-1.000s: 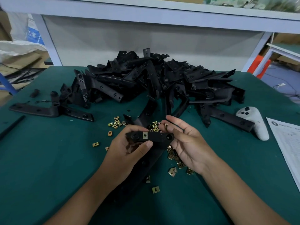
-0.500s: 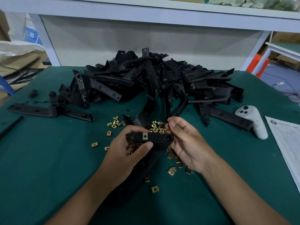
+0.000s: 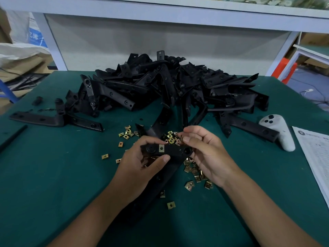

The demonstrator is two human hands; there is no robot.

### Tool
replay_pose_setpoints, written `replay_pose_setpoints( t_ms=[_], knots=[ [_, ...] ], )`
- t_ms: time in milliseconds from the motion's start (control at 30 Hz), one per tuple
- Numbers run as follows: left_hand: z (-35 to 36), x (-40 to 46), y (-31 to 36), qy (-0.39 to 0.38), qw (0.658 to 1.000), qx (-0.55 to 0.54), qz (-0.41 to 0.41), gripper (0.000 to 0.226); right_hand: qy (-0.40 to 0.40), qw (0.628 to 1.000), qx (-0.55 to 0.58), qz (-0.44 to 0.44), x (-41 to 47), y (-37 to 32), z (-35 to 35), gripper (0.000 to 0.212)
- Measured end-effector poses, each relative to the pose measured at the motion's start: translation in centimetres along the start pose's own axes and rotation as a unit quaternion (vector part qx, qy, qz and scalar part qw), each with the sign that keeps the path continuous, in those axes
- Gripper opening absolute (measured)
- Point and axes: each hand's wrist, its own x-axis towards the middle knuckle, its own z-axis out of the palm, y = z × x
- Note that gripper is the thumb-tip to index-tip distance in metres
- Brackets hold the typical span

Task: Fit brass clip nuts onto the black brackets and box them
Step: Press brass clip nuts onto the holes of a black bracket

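While the left hand (image 3: 142,161) is gripping a black bracket (image 3: 170,151) carrying 1 brass clip nut (image 3: 161,148), the right hand (image 3: 208,154) is pinching another nut (image 3: 182,139) at the bracket's 1 o'clock.

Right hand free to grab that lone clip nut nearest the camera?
Probably not yet: the right hand seems to be pinching a brass clip at the held bracket. Otherwise the path to the lone clip nut on the green mat looks open, with nothing lying over it.

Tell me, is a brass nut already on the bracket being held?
On. One brass clip nut sits clipped over the held black bracket, beside its round boss.
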Motion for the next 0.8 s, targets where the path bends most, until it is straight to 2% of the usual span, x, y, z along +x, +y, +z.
replay_pose_setpoints(
  t_ms=[267, 800],
  knots=[
    [0.18, -0.25, -0.31, 0.006, 0.998, 0.065, 0.012, 0.022, -0.039, 0.998, -0.049, -0.018, -0.38, 0.23, 0.1, 0.02],
    [0.16, -0.33, -0.57, 0.011, 0.995, 0.097, 0.028, 0.023, -0.033, 0.991, -0.119, -0.043, -0.43, 0.0, -0.07, 0.025]
  ],
)
